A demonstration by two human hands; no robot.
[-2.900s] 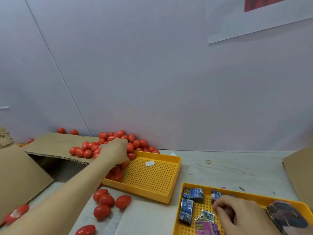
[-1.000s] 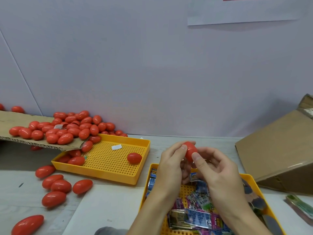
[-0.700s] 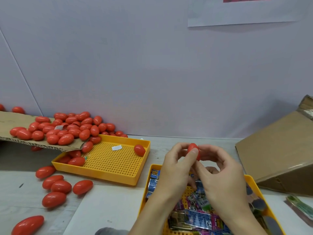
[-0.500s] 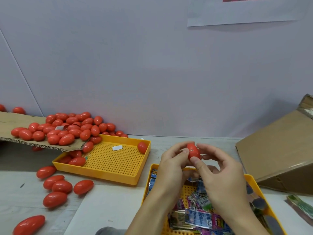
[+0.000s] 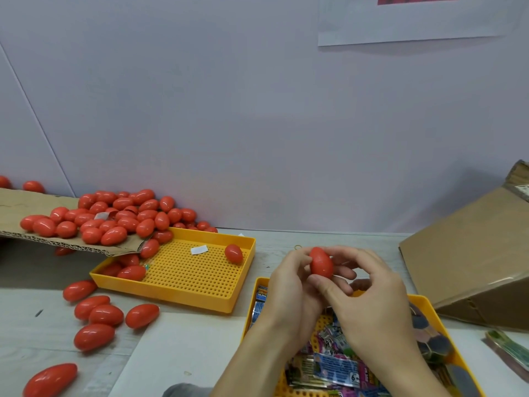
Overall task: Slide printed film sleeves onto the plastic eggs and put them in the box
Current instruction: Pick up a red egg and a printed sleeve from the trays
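On the far left a cardboard flap (image 5: 43, 236) with a ragged corrugated edge carries a heap of glossy red plastic eggs (image 5: 114, 216), smooth and pointed at both ends; more loose eggs (image 5: 106, 315) lie scattered on the pale table (image 5: 177, 348) below it. Next comes a shallow yellow tray (image 5: 194, 282) with a pegboard-like floor of small holes, a few eggs at its left end, a scrap of white paper, and one egg against its right wall. Right of that, the left hand (image 5: 289, 287) and right hand (image 5: 372, 308) meet above a second yellow tray (image 5: 429, 305) full of crinkly printed film sleeves (image 5: 335, 365), flat, shiny and brightly coloured. Both hands pinch one bare egg (image 5: 321, 263) between thumb and fingertips, the left from the left side, the right thumb under its lower end and fingers curled behind it. The egg stands nearly upright, long axis tilted slightly left at the top, narrow tip up. No sleeve is plainly visible on it; whether a hand conceals one cannot be told. The sleeves lie directly below the grip, nearer the right hand, so that hand seems better placed to pick one. At far right sits a tipped brown cardboard box (image 5: 472, 270), well apart from the egg.
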